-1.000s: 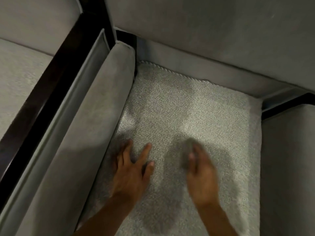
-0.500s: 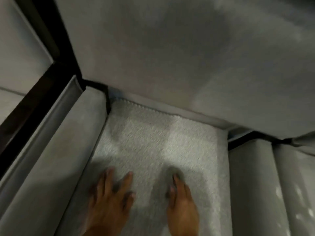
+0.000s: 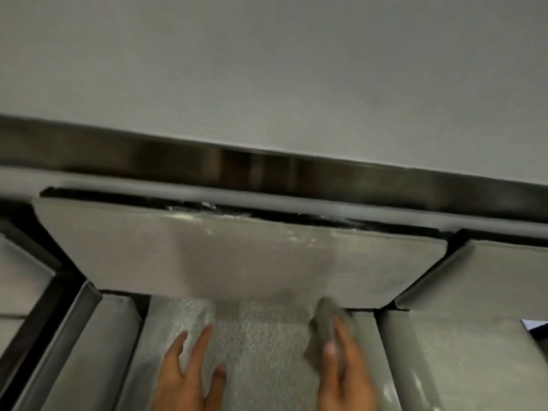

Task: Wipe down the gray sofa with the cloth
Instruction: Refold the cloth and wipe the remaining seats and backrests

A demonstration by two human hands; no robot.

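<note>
The gray sofa's textured seat cushion [image 3: 261, 345] lies at the bottom centre, below the smooth back cushion [image 3: 237, 256]. My left hand [image 3: 189, 378] rests flat on the seat, fingers spread, holding nothing. My right hand [image 3: 344, 378] is at the seat's right edge, blurred, with a dark gray cloth [image 3: 324, 317] bunched at its fingertips near the foot of the back cushion. White specks and dust show along the back cushion's top edge.
A padded gray armrest [image 3: 98, 351] borders the seat on the left, with dark wood framing beside it. Another seat cushion [image 3: 459, 360] lies to the right. A dark wooden rail [image 3: 267, 167] runs behind the back cushion under a pale wall [image 3: 267, 69].
The view has tilted upward, so the back cushion, rail and wall now fill the frame. My right hand has shifted right to the seat's edge. My left hand stays flat on the seat.
</note>
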